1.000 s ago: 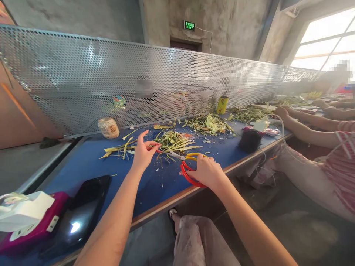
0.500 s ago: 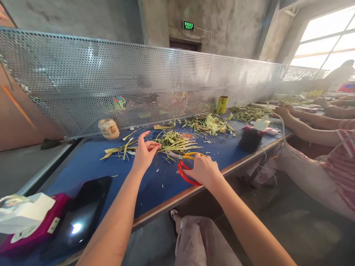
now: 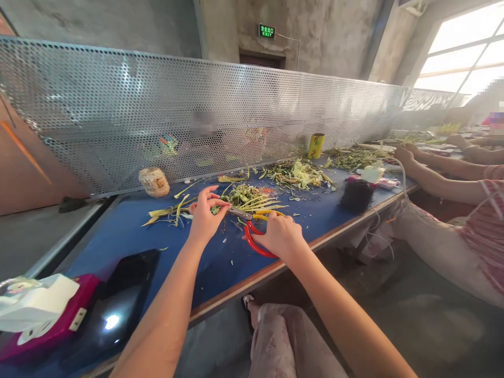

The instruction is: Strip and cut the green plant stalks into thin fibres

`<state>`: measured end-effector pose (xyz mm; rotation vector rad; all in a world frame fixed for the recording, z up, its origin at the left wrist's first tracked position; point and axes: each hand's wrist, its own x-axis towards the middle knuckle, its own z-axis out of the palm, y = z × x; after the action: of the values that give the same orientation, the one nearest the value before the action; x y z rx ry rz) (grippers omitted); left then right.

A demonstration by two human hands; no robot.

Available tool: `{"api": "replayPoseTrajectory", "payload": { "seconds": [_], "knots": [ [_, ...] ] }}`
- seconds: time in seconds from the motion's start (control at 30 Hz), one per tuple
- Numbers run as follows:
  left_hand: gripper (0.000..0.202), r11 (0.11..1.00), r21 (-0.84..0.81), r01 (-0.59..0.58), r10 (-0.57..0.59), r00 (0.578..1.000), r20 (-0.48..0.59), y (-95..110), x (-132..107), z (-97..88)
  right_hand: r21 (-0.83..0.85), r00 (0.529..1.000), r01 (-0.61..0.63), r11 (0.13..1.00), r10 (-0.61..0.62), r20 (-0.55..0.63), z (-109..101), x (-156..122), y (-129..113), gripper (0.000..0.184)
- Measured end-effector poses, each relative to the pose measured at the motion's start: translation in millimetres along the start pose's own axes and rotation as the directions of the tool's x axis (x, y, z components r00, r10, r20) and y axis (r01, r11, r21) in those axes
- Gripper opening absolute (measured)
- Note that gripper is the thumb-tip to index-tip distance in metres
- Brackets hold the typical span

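Over blue table (image 3: 129,231), right hand (image 3: 277,236) grips scissors (image 3: 252,240), left hand (image 3: 205,216) pinches stem (image 3: 216,209)

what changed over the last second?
The right hand slid the scissors left toward the left hand; the blades now reach the plant stem it pinches. Both grips are unchanged. The phone, jar and leaf scraps stayed put.

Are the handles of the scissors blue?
No, the scissors in the right hand have one red and one yellow handle, while the left hand pinches a green stalk.
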<state>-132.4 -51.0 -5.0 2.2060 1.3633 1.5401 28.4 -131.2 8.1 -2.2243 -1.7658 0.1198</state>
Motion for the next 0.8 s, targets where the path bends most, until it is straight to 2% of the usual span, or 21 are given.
{"api": "replayPoseTrajectory", "payload": {
  "seconds": [0.2,0.8],
  "knots": [
    [0.014,1.000,0.001,0.002,-0.002,1.000,-0.005,-3.9,1.3,0.3,0.004,0.999,0.017,1.000,-0.017,0.034,-1.0,0.2,-1.3,0.066],
    [0.020,0.996,-0.072,0.050,-0.050,0.999,-0.001,-7.2,2.0,1.6,0.015,0.997,0.002,1.000,-0.003,0.083,-8.8,-0.9,-3.9,0.063]
  ]
}}
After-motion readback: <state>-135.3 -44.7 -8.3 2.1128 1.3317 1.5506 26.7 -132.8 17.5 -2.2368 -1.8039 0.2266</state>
